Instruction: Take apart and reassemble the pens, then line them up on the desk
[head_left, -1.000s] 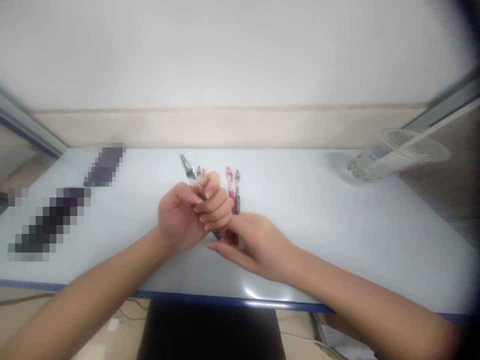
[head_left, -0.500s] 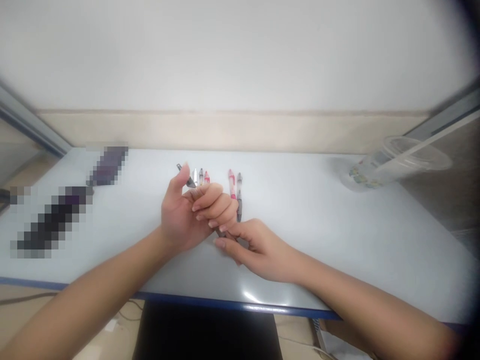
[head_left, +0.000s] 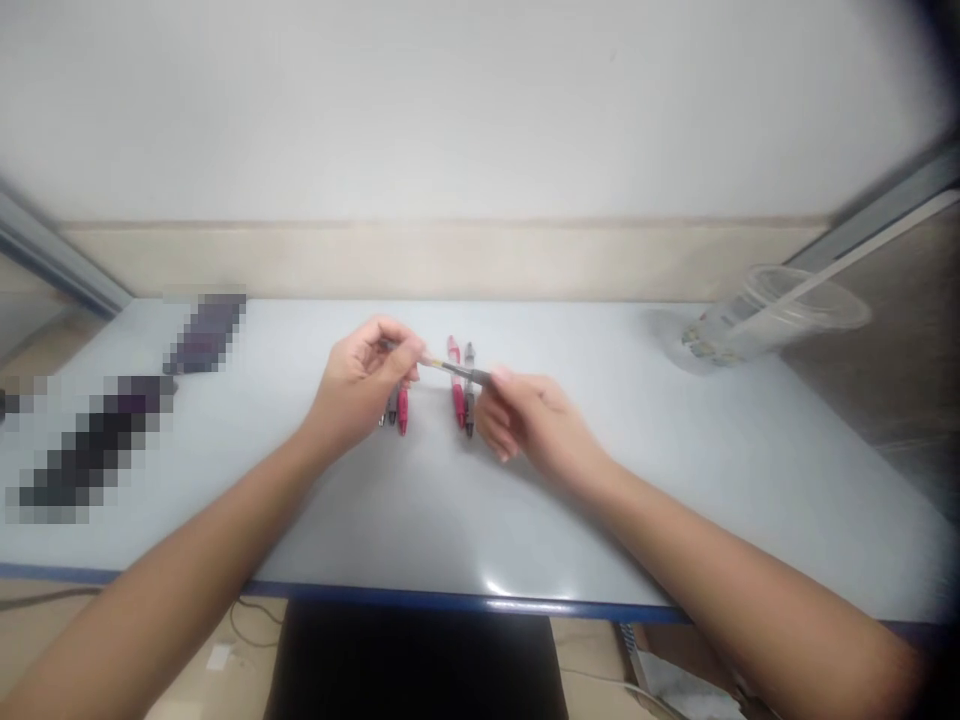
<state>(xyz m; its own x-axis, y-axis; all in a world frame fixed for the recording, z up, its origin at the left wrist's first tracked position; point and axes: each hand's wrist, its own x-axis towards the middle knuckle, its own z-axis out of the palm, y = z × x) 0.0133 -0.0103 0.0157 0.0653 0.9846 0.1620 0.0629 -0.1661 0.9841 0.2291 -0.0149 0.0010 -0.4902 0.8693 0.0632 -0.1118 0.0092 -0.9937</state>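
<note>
Head view. Slim dark pen with a pale narrow tip lies roughly level across the gap between the hands, at centre frame, raised off the table.

Right hand: narrow pinch; thumb and fingertips closed on the dark end of the pen, remaining fingers loosely curled.

Left hand: fingers curled, thumb close against them, narrow grip. Pale tip of the pen ends just beside the thumb side of this hand; contact cannot be told. Small dark piece shows among the left fingertips; its identity cannot be told.

Below the left hand, red-and-dark pen pair lies on the table, upper ends hidden by the hand. Just right of it, pink-red pen and grey-dark pen lie side by side, under the held pen and near the right fingers.

White table has a blue edge. Clear plastic cup lies on its side, upper right. Two pixelated objects sit at left, details obscured.
</note>
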